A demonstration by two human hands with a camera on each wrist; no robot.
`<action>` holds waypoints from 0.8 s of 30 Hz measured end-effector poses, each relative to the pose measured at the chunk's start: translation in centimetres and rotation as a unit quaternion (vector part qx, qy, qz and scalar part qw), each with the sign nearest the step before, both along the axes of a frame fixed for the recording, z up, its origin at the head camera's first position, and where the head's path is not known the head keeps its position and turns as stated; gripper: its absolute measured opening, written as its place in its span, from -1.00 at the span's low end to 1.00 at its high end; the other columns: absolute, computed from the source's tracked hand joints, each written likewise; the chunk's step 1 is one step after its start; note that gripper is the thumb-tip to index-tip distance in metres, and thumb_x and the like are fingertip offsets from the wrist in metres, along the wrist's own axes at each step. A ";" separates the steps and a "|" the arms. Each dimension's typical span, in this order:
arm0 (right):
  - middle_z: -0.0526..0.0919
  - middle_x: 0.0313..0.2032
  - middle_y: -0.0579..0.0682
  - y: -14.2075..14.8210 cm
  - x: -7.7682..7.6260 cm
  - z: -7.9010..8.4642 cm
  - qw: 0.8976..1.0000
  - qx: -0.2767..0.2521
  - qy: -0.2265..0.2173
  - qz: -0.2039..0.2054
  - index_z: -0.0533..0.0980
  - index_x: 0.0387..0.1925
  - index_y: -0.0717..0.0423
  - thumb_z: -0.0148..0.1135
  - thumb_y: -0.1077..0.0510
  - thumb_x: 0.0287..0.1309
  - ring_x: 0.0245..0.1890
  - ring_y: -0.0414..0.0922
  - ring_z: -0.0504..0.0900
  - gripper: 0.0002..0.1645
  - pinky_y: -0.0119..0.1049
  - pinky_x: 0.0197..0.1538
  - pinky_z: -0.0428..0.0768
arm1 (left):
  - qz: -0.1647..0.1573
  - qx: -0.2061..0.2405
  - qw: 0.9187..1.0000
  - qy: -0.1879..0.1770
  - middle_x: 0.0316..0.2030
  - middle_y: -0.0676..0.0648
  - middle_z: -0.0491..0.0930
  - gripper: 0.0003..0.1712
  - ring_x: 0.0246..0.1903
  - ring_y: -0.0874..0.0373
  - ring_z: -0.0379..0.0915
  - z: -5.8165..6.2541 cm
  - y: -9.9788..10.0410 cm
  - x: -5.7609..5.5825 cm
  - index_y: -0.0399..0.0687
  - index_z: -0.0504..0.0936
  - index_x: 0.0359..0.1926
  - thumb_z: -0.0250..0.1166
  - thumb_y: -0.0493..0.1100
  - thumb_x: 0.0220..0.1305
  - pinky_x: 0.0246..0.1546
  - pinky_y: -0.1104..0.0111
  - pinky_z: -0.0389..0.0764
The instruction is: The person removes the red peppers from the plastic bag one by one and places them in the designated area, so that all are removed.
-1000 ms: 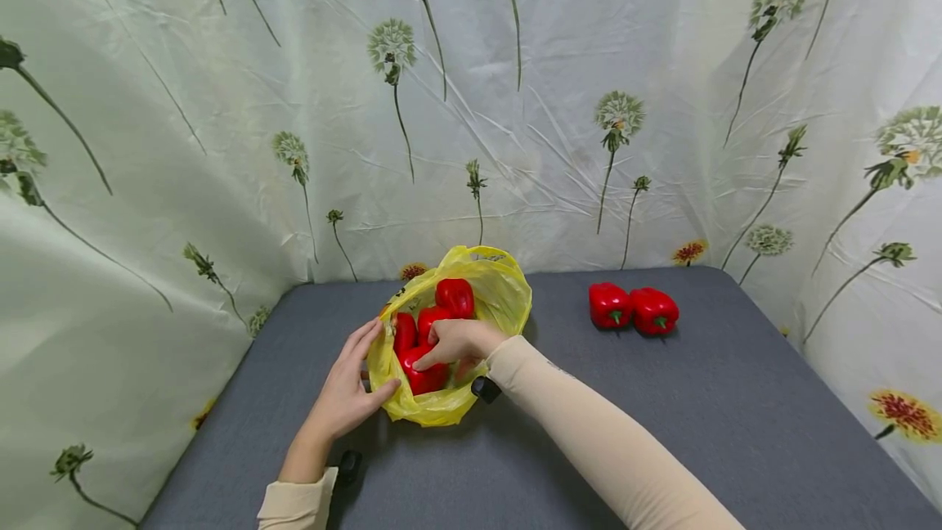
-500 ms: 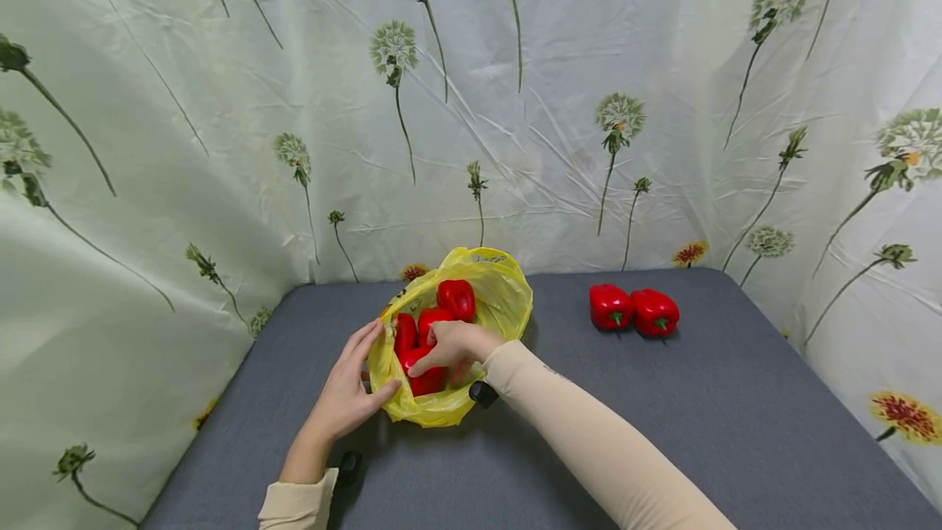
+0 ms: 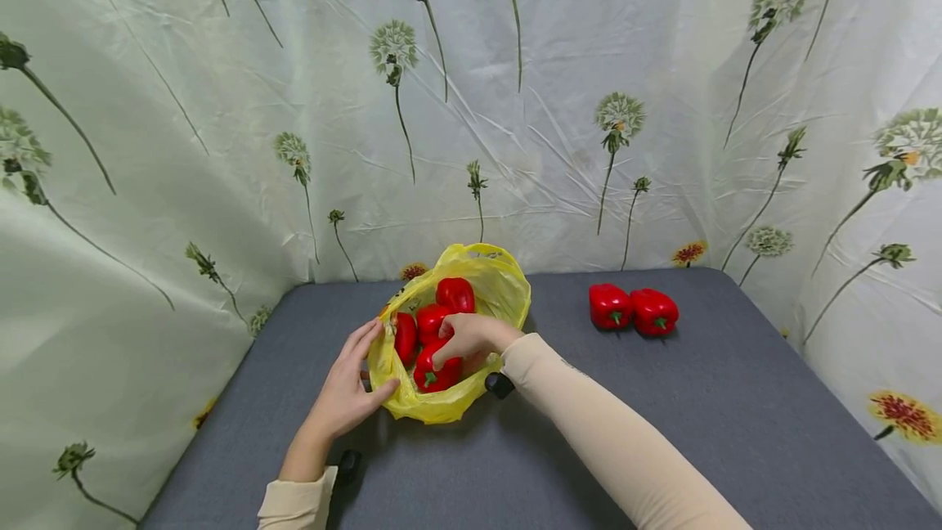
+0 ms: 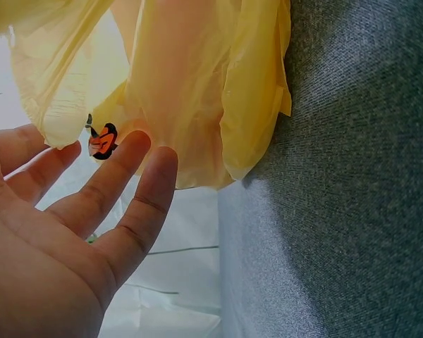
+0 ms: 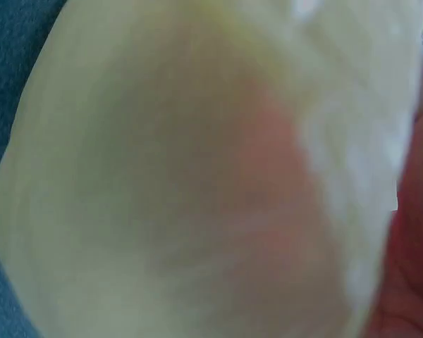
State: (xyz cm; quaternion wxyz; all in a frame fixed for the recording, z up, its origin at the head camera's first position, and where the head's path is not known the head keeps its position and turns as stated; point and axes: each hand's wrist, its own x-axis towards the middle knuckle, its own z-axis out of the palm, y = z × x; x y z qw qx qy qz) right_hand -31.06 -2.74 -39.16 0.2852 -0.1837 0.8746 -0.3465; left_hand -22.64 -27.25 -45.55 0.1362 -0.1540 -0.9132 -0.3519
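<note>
A yellow plastic bag (image 3: 504, 285) stands with its mouth gaping on the grey table, several red bell peppers inside. In the head view my right hand (image 3: 471, 336) reaches into it and grips the nearest red bell pepper (image 3: 436, 375), whose green stem faces me; its lower fingers are hidden. Behind that one lie a middle pepper (image 3: 430, 319), a back pepper (image 3: 455, 294) and a left pepper (image 3: 405, 338). My left hand (image 3: 353, 391) rests against the bag's left side, its fingers (image 4: 116, 179) fairly straight on the plastic. Yellow film blurs most of the right wrist view.
Two more red bell peppers, a left one (image 3: 609, 306) and a right one (image 3: 654, 312), sit side by side at the table's back right. A flower-printed curtain (image 3: 545, 105) hangs behind and beside the grey table (image 3: 662, 407).
My right hand has shifted slightly right with the nearest pepper, which has turned so that its stem shows. The left hand keeps its place on the bag.
</note>
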 end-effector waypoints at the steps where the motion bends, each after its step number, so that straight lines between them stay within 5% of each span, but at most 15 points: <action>1: 0.59 -0.03 0.02 0.2 -0.1 0.0 1.000 0.000 0.000 0.002 0.50 0.13 0.12 0.52 0.05 0.16 -0.13 -0.09 0.65 -0.43 -0.02 0.10 0.78 | 0.000 0.000 1.000 -0.001 0.60 -0.29 0.23 0.04 0.43 -0.29 0.38 0.0 0.0 0.0 -0.26 0.24 0.64 0.50 -0.09 0.24 -0.05 0.17 0.71; 12: 0.48 0.08 0.05 1.8 -0.8 0.6 1.000 -0.009 -0.023 0.004 0.39 0.30 0.16 0.49 0.20 0.13 -0.20 -0.13 0.55 -0.27 -0.01 0.17 0.73 | 0.001 -0.005 1.000 0.000 0.61 -0.27 0.22 0.05 0.44 -0.27 0.38 0.1 0.1 -0.1 -0.27 0.23 0.64 0.50 -0.08 0.24 -0.05 0.13 0.72; 20: 0.40 0.40 0.17 2.9 -1.2 0.4 0.997 -0.021 -0.073 -0.022 0.19 0.55 0.28 0.48 0.03 0.24 0.05 0.11 0.70 0.01 -0.02 0.24 0.71 | 0.001 -0.004 1.000 -0.003 0.62 -0.27 0.21 0.05 0.44 -0.27 0.38 0.1 0.1 -0.1 -0.27 0.23 0.64 0.51 -0.09 0.24 -0.05 0.13 0.72; 24: 0.44 0.37 0.19 3.0 -1.3 0.0 0.996 -0.014 -0.081 -0.021 0.18 0.57 0.34 0.48 -0.08 0.28 0.01 0.10 0.72 0.07 -0.04 0.20 0.74 | 0.001 -0.006 1.000 -0.005 0.62 -0.27 0.20 0.05 0.44 -0.27 0.38 0.0 0.1 -0.1 -0.27 0.23 0.65 0.51 -0.09 0.24 -0.05 0.12 0.71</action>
